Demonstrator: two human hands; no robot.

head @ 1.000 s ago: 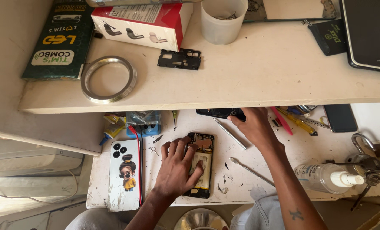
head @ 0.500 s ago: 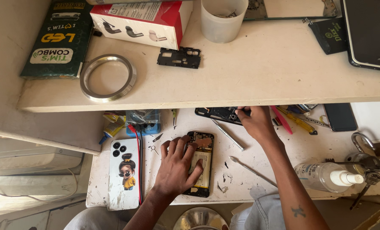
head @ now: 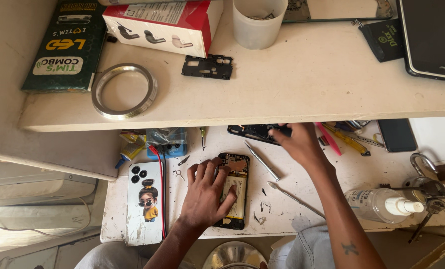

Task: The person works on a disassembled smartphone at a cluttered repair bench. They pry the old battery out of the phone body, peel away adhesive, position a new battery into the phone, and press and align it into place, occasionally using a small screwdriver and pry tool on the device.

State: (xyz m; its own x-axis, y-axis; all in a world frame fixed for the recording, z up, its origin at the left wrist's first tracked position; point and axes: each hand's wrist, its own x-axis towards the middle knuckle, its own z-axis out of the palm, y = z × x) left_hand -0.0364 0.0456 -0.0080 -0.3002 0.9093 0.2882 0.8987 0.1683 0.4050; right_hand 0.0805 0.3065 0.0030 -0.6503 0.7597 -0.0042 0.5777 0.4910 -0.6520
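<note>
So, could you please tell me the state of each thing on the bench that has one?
Opened phone: back off, insides showing, flat under the left hand.
Dark phone part: flat, right hand on its end.
Phone cover with cartoon figure: off, picture up.
Spray bottle: lying on its side.
White cup: upright, open.
Red and white box: closed.

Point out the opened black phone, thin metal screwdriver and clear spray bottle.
opened black phone (head: 235, 197), head view, exposed battery.
thin metal screwdriver (head: 262, 161), head view, mid-shaft.
clear spray bottle (head: 374, 204), head view, body.
</note>
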